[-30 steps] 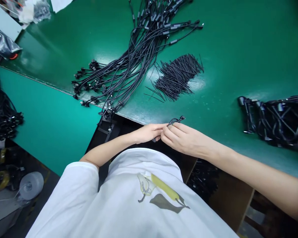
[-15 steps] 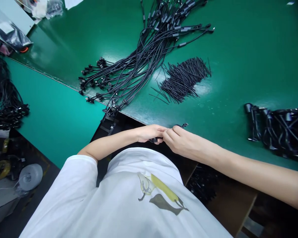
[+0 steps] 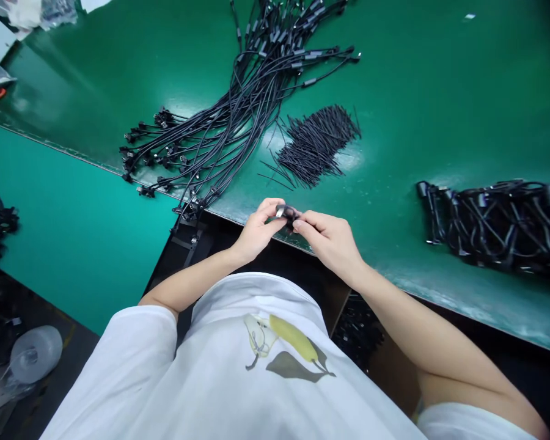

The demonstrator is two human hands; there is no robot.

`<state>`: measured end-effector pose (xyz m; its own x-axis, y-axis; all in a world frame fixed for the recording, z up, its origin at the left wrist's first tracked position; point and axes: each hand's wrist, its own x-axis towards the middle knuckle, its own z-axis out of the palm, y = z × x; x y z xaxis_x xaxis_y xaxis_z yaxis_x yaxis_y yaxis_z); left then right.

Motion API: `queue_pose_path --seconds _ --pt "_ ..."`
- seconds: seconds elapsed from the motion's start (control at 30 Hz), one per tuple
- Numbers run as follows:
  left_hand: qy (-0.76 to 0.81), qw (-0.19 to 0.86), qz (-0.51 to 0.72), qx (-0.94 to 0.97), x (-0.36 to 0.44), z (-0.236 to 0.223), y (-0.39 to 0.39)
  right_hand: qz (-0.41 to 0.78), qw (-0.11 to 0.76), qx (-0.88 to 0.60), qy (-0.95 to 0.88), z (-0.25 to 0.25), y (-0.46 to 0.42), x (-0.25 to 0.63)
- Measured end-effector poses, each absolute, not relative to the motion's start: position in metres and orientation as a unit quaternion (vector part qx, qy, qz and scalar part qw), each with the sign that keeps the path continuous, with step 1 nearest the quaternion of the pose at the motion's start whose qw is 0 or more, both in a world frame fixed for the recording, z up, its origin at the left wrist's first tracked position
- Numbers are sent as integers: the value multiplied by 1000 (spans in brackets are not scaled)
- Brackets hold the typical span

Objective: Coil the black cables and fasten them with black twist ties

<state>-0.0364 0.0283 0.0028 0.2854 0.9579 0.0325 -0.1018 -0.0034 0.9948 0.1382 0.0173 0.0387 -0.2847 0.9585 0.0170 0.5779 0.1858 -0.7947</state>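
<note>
My left hand and right hand pinch a blurred black cable bundle between fingertips, on my side of the strip pile, probably to stop it springing open, with loose cables left of that pile, likely for easy reach.

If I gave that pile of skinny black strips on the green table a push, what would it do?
The pile of strips would probably slide apart, since loose ones already lie scattered at its edge. Each strip might feel very light, because it looks so thin. They may stay fairly straight, as most lie without curling.
</note>
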Motion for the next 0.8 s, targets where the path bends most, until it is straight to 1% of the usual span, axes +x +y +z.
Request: queue_pose_path --seconds 0.07,0.13,0.2,0.3,0.37,0.4,0.47,0.53,0.6,0.67,0.73,0.8 --pt "364 553 432 613 -42 8 28 419 290 -537 -673 36 19 140" --pt "321 527 391 683 -46 12 27 433 305 -537 -656 36 21 145" --pt "299 497 341 740 -50 13 27 401 322 -534 -671 38 20 151" --pt "312 463 249 791 -55 9 32 314 331 -492 -741 46 9 152" --pt "339 490 212 775 -59 9 37 261 310 -437 -803 49 -2 149" --pt "350 516 214 752 -62 11 39 236 296 -410 -830 49 -7 147" --pt "347 571 245 703 -65 20 40 191 271 -382 -863 45 -11 144" --pt "313 600 268 685 -66 32 37 166 266 -401 -861 39 -9 145" --pt "285 607 260 694 -62 41 29 168 268 -450 -835 35 -2 150" --pt "290 612 244 694 -55 40 22 180 280 -497 -802 36 5 156" --pt "317 637 245 659 -48 29 17 197 295 -516 -779 42 7 161" --pt "337 687 247 595 -44 15 16 224 303 -513 -771 49 4 162"
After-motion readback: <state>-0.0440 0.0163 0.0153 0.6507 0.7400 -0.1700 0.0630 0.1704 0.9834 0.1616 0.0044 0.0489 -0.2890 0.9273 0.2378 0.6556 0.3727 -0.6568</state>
